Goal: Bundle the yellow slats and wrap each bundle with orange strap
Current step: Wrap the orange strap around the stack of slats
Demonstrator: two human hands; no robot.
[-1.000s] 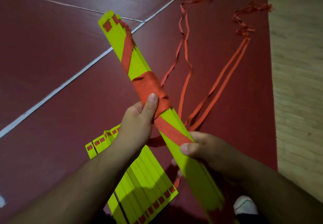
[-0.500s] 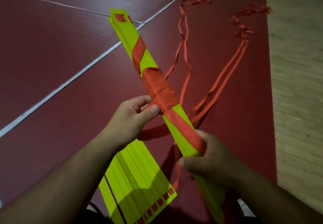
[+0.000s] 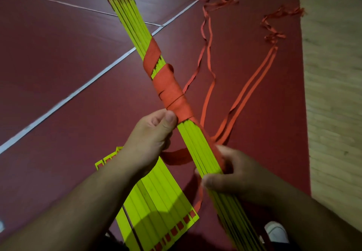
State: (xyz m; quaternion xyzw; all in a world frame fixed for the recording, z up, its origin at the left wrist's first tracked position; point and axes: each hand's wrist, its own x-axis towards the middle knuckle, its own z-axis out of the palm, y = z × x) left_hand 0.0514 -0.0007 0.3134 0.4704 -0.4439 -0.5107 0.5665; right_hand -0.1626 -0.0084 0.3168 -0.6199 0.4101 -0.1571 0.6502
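Yellow slats gathered edge-up into one long bundle (image 3: 197, 143) run diagonally from the top centre down toward the lower right, held in the air above the floor. A broad orange strap (image 3: 170, 92) is wound several times round the bundle's middle, with one looser spiral turn above it. The left hand (image 3: 151, 139) is closed, thumb pressed against the bottom edge of the wrap. The right hand (image 3: 233, 174) is closed round the bundle lower down, and a loop of strap passes beneath the slats between the two hands. The wrapping looks well under way but not finished, since the lower length of this bundle is still bare. A second group of yellow slats (image 3: 156, 201) lies flat and loose on the floor under the left forearm, not yet bundled. Further loose orange straps (image 3: 250, 86) trail across the floor beyond, ending in tangles. The floor is dark red sports flooring (image 3: 49, 64) marked with white lines, and a pale wood-grain strip (image 3: 333, 94) runs along the right edge. A white shoe (image 3: 276, 231) shows at the bottom right
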